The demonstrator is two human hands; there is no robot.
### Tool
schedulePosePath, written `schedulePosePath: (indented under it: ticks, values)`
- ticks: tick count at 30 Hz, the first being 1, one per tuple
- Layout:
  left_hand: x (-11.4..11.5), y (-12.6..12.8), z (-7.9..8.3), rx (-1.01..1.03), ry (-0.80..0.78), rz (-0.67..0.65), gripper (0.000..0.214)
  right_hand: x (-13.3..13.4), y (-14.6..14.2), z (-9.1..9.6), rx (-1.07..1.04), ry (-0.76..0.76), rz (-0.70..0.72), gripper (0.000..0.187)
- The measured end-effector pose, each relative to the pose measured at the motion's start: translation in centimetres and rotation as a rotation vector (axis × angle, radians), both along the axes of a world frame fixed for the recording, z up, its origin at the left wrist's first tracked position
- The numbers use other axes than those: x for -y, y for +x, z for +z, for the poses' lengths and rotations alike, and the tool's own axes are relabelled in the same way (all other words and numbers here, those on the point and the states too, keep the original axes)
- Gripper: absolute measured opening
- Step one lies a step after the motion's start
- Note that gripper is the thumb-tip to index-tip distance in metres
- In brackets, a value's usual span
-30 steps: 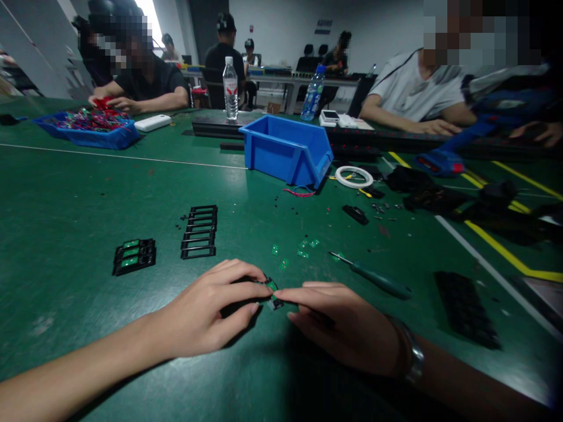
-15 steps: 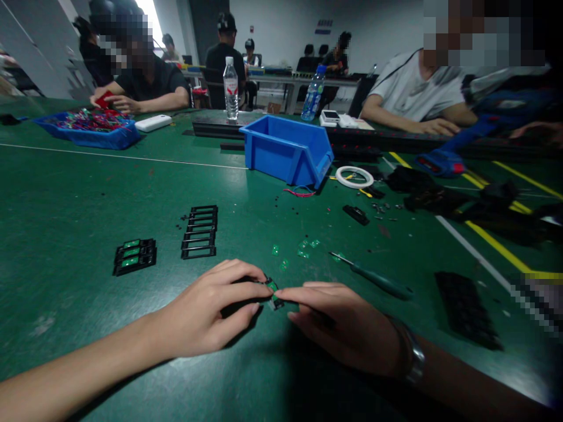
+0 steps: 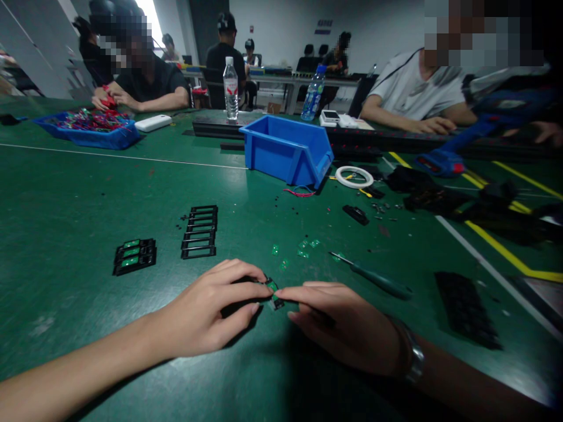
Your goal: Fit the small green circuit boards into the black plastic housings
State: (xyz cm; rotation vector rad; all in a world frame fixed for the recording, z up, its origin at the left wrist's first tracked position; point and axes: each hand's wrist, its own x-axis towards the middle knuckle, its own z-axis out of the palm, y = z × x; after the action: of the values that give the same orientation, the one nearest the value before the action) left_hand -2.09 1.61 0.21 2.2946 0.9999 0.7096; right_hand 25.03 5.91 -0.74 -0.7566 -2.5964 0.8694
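Observation:
A small black plastic holder with a green circuit board [image 3: 274, 287] lies on the table between my hands. My left hand [image 3: 220, 302] steadies it from the left with index and middle fingertips, the thumb lower down. The index fingertip of my right hand [image 3: 338, 316] presses on the board from the right; its other fingers are bent and partly in shadow. Several loose green circuit boards [image 3: 303, 249] lie just beyond. To the left are a black frame with green boards in it [image 3: 134, 256] and a black ladder-like frame [image 3: 199, 231]. A screwdriver [image 3: 380, 281] rests to the right.
A blue bin [image 3: 285, 149] stands beyond my hands, with a white ring [image 3: 354, 177] and small screws beside it. A black slab-like part [image 3: 466, 308] is at right, a blue power drill [image 3: 466, 140] behind. Co-workers sit across the table near a blue tray of wires [image 3: 88, 128].
Both my hands and the small holder look unmoved. Across the table, the co-worker at left has shifted the red item in their hands; the hands of the co-worker at right moved slightly.

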Motion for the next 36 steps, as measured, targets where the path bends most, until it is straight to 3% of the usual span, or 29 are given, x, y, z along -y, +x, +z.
schedulePosePath:
  ticks: [36]
  values:
    - [-0.09, -0.01, -0.18, -0.01, 0.005, 0.004, 0.034, -0.33, -0.12, -0.14, -0.049, -0.018, 0.048, 0.034]
